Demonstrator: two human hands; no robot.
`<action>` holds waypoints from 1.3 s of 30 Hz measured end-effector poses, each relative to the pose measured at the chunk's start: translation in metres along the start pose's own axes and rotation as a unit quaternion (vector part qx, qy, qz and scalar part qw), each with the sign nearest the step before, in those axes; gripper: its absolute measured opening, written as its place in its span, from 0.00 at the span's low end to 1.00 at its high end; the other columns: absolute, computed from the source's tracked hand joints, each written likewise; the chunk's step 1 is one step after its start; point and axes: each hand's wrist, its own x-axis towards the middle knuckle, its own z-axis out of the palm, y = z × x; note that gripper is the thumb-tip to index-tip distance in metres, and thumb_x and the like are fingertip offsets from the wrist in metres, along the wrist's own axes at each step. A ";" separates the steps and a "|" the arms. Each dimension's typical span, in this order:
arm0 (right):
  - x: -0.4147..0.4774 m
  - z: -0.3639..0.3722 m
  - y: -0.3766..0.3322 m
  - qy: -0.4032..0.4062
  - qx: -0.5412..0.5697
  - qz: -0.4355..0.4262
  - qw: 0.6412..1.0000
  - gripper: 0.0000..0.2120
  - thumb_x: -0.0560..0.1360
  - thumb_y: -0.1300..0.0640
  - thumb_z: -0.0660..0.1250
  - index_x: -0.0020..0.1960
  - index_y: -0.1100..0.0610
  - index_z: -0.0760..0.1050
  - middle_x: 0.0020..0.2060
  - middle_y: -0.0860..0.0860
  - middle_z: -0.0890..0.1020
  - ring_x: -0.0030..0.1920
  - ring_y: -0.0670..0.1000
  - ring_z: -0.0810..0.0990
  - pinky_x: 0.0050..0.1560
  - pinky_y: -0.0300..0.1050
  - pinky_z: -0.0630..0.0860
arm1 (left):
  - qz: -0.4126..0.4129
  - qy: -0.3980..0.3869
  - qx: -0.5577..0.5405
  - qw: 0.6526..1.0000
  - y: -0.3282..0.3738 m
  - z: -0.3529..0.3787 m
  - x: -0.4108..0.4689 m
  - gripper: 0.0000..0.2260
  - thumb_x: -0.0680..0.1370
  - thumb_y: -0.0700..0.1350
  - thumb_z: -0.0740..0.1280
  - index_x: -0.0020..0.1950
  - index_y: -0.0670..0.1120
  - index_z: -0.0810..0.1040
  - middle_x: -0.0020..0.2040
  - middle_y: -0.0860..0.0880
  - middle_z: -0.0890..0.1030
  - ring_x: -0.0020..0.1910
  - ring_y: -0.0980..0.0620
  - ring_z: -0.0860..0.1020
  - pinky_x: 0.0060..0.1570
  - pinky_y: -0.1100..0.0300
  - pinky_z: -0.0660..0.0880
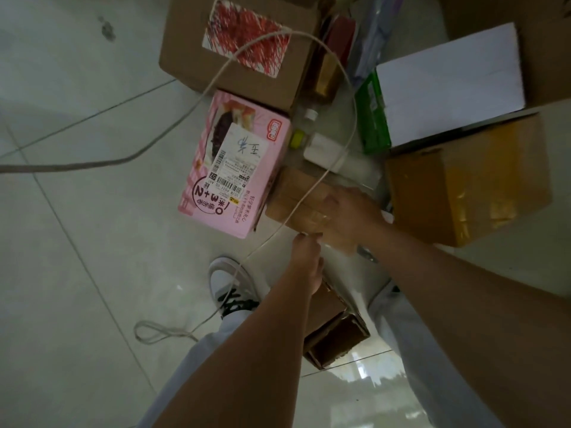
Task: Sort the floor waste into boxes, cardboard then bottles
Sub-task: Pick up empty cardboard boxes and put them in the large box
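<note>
Left hand pinches a white cord, right hand grips a small brown carton beside the pink carton; plastic bottles lie floor-bound beyond, so I'd judge cardboard barely begun.

I saw floor tiled, glossy, reflecting light; pink box was printed card, slight sheen; its label matt paper; brown box looked matt cardboard; yellow box was wrapped in shiny tape; cord looked rough, fibrous; bottle was clear plastic.
</note>
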 end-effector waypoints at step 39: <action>-0.390 -0.503 -0.069 0.251 0.394 -0.187 0.864 0.13 0.78 0.53 0.68 0.61 0.50 0.76 0.52 0.46 0.83 0.51 0.47 0.82 0.54 0.51 0.81 | 0.357 -0.235 0.018 0.904 0.251 0.248 -0.493 0.27 0.79 0.63 0.56 0.73 0.50 0.68 0.69 0.44 0.75 0.67 0.45 0.75 0.65 0.45 0.71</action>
